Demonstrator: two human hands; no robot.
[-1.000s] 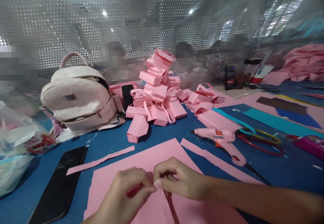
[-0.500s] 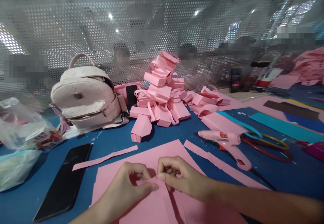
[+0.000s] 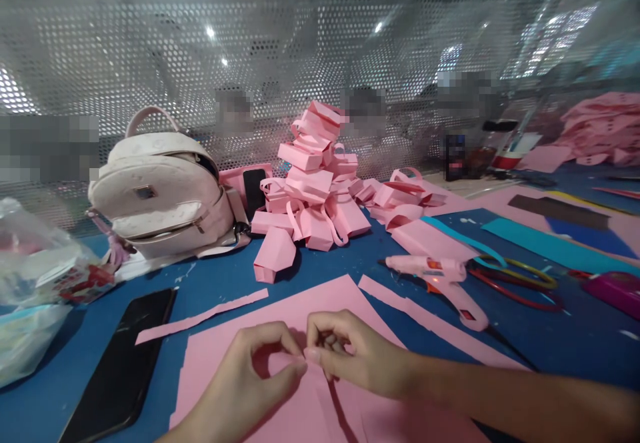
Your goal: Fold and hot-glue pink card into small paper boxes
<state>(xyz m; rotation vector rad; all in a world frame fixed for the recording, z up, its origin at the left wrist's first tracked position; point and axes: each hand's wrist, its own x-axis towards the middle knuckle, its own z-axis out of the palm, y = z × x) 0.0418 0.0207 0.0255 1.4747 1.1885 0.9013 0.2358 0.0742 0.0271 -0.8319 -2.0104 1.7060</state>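
Observation:
A large pink paper sheet (image 3: 320,303) lies on the blue table in front of me. My left hand (image 3: 250,379) and my right hand (image 3: 357,356) meet over its middle, both pinching a raised fold of the same sheet between thumb and fingertips. The fingertips touch each other at the fold. A loose pink paper strip (image 3: 203,316) lies just left of the sheet, and another pink strip (image 3: 430,323) runs along its right side.
A black phone (image 3: 123,363) lies at the left. A pink backpack (image 3: 160,196) and a pile of folded pink paper boxes (image 3: 313,189) stand behind. A pink glue gun (image 3: 440,276) and scissors (image 3: 520,283) lie at the right. Plastic bags (image 3: 35,283) sit far left.
Both hands stay pinched together on the sheet's fold; the fingers have shifted slightly along it. The view has wobbled a little.

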